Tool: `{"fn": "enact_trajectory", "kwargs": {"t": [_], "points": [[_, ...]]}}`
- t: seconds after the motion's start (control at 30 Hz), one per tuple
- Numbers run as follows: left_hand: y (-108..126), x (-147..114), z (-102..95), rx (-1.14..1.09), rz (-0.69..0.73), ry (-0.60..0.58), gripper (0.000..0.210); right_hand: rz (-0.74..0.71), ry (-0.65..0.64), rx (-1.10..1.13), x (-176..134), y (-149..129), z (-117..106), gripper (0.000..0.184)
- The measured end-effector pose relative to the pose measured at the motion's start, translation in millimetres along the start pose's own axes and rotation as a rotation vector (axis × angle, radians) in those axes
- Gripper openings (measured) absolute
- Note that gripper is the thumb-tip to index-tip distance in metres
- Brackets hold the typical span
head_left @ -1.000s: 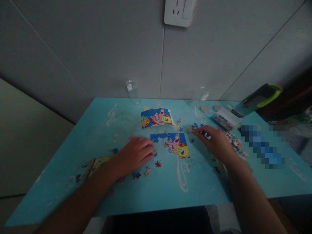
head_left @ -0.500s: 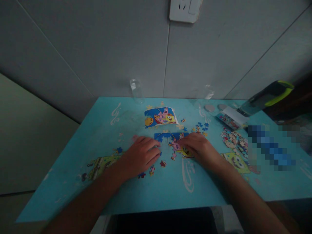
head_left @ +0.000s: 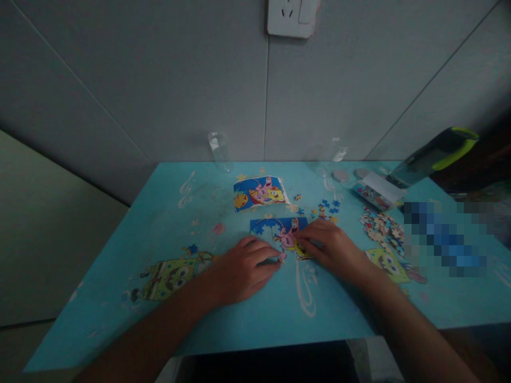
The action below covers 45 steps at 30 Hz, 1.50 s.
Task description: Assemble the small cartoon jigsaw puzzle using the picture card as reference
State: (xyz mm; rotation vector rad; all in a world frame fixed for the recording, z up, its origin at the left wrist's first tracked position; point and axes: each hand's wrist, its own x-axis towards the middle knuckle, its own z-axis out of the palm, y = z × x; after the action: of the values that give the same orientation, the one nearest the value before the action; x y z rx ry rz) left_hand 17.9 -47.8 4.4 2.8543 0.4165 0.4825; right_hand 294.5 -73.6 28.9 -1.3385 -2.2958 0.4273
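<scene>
Probably room in home — exact kind cannot be told. Grey panelled wall (head_left: 159, 80) with 1 white socket plate (head_left: 293, 18); turquoise surface (head_left: 239, 332) printed with cartoon figures (head_left: 171, 276) — jigsaw (head_left: 286, 236), loose pieces (head_left: 383, 230), drink bottle (head_left: 433, 156) with lime-green trim.

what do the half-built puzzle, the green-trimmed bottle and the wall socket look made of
Puzzle: probably cardboard with a printed face, judging by its flat, knobbed edges; gloss unclear in dim light.
Bottle: smooth, likely plastic, possibly glass; its lower part looks see-through.
Wall socket: likely hard plastic, with a smooth, plain white face.
</scene>
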Motion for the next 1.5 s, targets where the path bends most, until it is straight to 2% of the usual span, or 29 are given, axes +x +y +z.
{"fn": "enact_trajectory", "kwargs": {"t": [0.17, 0.3, 0.47, 0.67, 0.87, 1.07, 1.37, 1.5], "points": [[1, 2, 5.9, -0.033, -0.020, 0.020, 0.025, 0.049, -0.117, 0.024, -2, -10, 8, 0.009], [3, 3, 8.0, -0.079, -0.039, 0.035, 0.025, 0.027, -0.185, 0.017, -4, -14, 11, 0.018], [6, 5, 7.7, -0.067, -0.042, 0.041, 0.022, 0.037, -0.182, -0.005, -5, -18, 12, 0.021], [7, 7, 8.9, -0.015, -0.024, 0.030, 0.015, 0.067, -0.166, 0.010, -6, -15, 19, 0.014], [7, 6, 7.7, -0.073, -0.046, 0.049, 0.019, 0.093, -0.139, -0.015, -6, -16, 22, 0.020], [4, 6, 5.4, -0.040, -0.045, 0.057, 0.017, 0.119, -0.117, -0.007, -7, -22, 26, 0.012], [2, 3, 4.0, -0.115, -0.073, 0.008, 0.022, 0.130, -0.107, 0.045, -6, -21, 27, 0.002], [3, 5, 2.8, -0.152, -0.066, 0.016, 0.022, 0.120, -0.108, 0.077, -7, -20, 28, 0.006]]}}
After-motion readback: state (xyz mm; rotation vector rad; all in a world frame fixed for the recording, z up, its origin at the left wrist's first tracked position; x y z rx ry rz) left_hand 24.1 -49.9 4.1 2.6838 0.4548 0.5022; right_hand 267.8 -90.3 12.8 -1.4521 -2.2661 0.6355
